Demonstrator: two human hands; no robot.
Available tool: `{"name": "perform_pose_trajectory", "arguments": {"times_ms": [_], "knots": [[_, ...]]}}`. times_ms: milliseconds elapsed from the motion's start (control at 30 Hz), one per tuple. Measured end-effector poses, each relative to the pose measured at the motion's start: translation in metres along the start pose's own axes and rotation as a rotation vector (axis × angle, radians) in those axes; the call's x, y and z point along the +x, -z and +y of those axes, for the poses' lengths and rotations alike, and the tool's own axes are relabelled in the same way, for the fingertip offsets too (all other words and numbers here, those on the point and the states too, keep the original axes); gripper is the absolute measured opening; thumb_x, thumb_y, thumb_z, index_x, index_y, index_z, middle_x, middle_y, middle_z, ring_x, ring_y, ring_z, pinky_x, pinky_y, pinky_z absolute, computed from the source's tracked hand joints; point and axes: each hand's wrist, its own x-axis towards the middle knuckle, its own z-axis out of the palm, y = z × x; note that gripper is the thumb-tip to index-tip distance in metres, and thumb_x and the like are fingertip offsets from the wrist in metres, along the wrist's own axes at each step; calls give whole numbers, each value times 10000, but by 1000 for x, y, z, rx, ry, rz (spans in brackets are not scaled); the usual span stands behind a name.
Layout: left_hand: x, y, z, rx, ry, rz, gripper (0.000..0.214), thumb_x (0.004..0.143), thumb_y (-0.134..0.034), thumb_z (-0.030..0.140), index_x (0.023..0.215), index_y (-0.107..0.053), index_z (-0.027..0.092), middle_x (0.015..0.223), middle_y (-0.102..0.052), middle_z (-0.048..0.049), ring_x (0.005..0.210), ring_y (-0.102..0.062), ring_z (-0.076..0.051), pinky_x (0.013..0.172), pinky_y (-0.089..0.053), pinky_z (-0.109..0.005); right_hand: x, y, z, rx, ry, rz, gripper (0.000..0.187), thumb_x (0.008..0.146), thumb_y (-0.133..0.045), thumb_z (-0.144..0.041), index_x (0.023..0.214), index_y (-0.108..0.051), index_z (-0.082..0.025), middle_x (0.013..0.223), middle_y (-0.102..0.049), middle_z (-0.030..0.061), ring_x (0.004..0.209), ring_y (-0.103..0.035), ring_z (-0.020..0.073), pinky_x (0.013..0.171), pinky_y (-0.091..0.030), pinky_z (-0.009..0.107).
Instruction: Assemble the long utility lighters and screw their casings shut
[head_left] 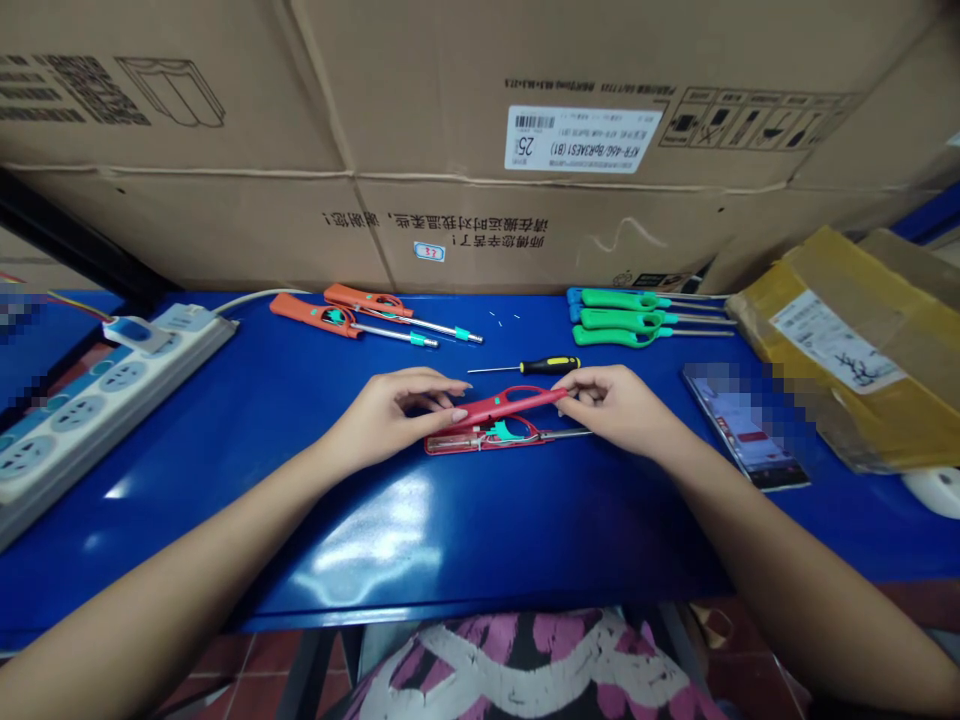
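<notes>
A red lighter shell half [517, 404] is held between both hands just above the blue table [465, 520]. My left hand [394, 412] pinches its left end, and my right hand [615, 405] pinches its right end. Directly beneath lies the other red lighter half [495, 437], open, with a teal trigger part and a metal tube pointing right. A yellow-and-black screwdriver [536, 366] lies just behind the hands.
Two orange lighters [352, 312] lie at the back left and three green lighters [622, 316] at the back right. A white power strip [90, 395] sits at the left, a phone [746, 430] and a yellow parcel [847, 345] at the right. Cardboard boxes [465, 150] wall the back.
</notes>
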Motion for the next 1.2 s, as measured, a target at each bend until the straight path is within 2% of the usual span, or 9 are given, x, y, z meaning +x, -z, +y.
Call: {"name": "perform_pose_trajectory", "arguments": {"times_ms": [100,200,333,467,600,700,800,1000,1200], "knots": [[0,1,-2,163,-38,-17,314,883,-729,405,1116,-771,200,1052,-752,-75,900,-709,-180,816,-590,-309,-1,0,0,-10,8,-20,329,751,-640,-397,922,-736,-133,530,-397,-69,481,-315,90,481,-222,253],[0,2,-4,236,-80,-66,392,834,-783,433,1150,-753,203,1092,-758,-76,957,-700,-204,871,-570,-334,-3,0,1,-27,11,-52,350,773,-647,-387,997,-740,-136,538,-387,-73,487,-325,94,482,-235,252],[-1,-1,-5,280,-132,-158,403,873,-746,409,1220,-713,208,1172,-734,-85,1071,-667,-231,978,-526,-394,-6,-1,0,-54,40,-75,331,813,-656,-394,1028,-753,-162,548,-379,-72,493,-307,95,477,-226,254],[-1,-3,-7,239,-109,-151,394,915,-691,373,1279,-676,223,1212,-699,-93,1088,-656,-223,985,-520,-399,-6,-3,-2,-72,101,-16,318,834,-678,-415,1012,-761,-165,546,-361,-73,495,-300,93,477,-224,257],[-1,1,-6,190,-106,-113,402,869,-738,354,1240,-688,208,1162,-681,-88,1039,-663,-210,948,-536,-373,-7,-1,-4,-146,299,54,222,854,-701,-367,958,-758,-179,596,-486,-45,534,-379,99,512,-295,257],[-1,6,1,237,-135,-175,360,869,-730,329,1201,-705,193,1116,-675,-86,1005,-661,-210,919,-537,-361,-9,1,-5,-236,467,-37,152,901,-679,-308,976,-742,-190,802,-680,24,673,-549,130,619,-416,262],[-3,9,9,307,-159,-265,341,889,-696,308,1210,-701,190,1115,-671,-86,992,-660,-205,905,-532,-342,-10,2,-3,-339,585,-143,122,935,-647,-275,976,-725,-190,966,-720,67,864,-648,175,767,-484,291],[-5,9,13,434,-195,-316,368,919,-678,375,1245,-675,205,1160,-678,-85,1063,-641,-230,955,-468,-364,-11,3,-3,-538,611,-173,106,949,-619,-254,949,-699,-184,937,-702,67,855,-648,194,781,-486,317],[-5,9,13,539,-203,-351,352,922,-674,404,1231,-681,234,1151,-702,-64,1045,-643,-235,916,-405,-365,-13,5,-4,-574,623,-200,105,952,-620,-254,964,-698,-185,934,-702,70,855,-654,200,789,-489,327]]}}
